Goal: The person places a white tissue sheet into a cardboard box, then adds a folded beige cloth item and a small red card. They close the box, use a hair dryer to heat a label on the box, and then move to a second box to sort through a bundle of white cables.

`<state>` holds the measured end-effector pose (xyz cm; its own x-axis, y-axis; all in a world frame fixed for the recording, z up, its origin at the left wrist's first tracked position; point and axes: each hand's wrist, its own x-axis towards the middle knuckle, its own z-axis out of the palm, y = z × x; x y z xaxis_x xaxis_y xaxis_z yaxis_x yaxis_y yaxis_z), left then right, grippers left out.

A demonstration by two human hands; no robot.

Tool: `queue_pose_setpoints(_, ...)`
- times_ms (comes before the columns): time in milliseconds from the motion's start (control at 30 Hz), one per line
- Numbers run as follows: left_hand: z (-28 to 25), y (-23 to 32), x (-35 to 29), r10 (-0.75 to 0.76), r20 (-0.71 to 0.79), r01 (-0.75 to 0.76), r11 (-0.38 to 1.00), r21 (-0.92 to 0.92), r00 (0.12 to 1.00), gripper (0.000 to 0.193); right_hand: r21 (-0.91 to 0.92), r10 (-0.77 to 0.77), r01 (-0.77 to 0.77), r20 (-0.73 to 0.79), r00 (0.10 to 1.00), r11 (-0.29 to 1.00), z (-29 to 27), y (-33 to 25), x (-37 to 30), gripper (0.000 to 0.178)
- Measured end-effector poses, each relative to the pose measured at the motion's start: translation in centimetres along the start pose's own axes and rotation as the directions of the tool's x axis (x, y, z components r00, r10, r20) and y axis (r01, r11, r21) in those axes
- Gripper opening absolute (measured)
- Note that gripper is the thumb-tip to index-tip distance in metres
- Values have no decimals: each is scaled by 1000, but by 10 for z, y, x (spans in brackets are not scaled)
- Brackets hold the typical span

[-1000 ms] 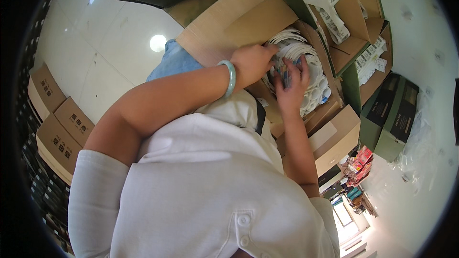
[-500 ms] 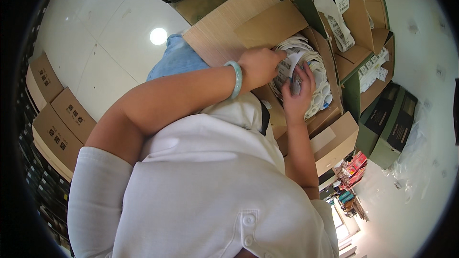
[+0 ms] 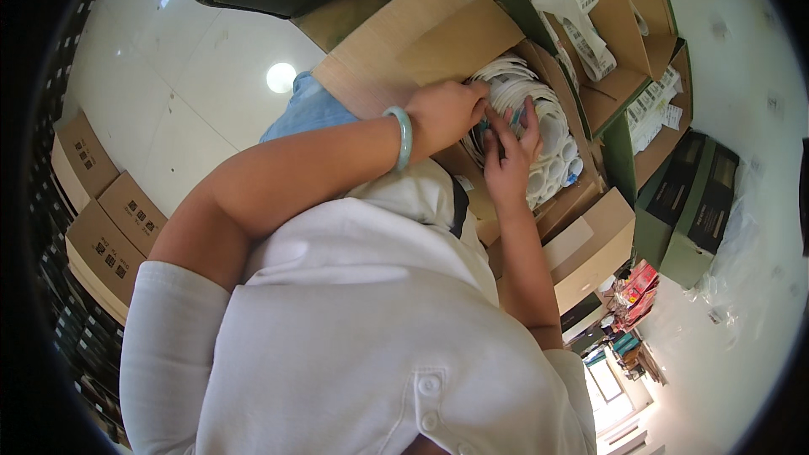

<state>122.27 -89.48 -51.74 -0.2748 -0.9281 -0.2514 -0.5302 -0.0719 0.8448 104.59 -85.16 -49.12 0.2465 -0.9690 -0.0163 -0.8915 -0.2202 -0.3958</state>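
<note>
An open cardboard box (image 3: pixel 563 88) holds several white label rolls (image 3: pixel 552 131) packed close together, some standing on end with their round openings up. My left hand (image 3: pixel 447 111), a pale green bangle (image 3: pixel 403 136) on its wrist, reaches over the box's near left side. Its fingers are curled together at the rolls; what they pinch, if anything, is hidden. Beside it my right hand (image 3: pixel 512 156) rests on the rolls with its fingers apart, the fingertips touching the paper close to the left fingertips.
Behind stands another open box (image 3: pixel 628 55) with curling strips of printed labels (image 3: pixel 581 29). Farther right are a box of label sheets (image 3: pixel 653 122) and dark green boxes (image 3: pixel 687 211). Brown cartons (image 3: pixel 105 244) are stacked at the left. A wood-grain board (image 3: pixel 371 59) lies by the rolls.
The printed label that showed between my hands is no longer visible there. Both hands have shifted slightly left in the picture, and the right fingers are spread wider.
</note>
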Motion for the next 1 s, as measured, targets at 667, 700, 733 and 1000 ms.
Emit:
queue_pose_setpoints(667,-6,10,-3,-21,128,-4,981,195,992,41,73,26,-13,-180,983,997,3,3,2,55)
queue_pose_setpoints(700,-5,10,-4,-19,136,-8,980,199,991,41,71,25,-12,-185,982,997,3,4,2,55)
queue_pose_setpoints(733,-4,10,-5,9,125,-38,973,226,992,40,57,0,10,-180,984,998,3,5,1,54)
queue_pose_setpoints(1000,-6,6,-9,91,246,-174,925,337,965,27,4,-42,43,-106,993,999,-3,16,-1,41)
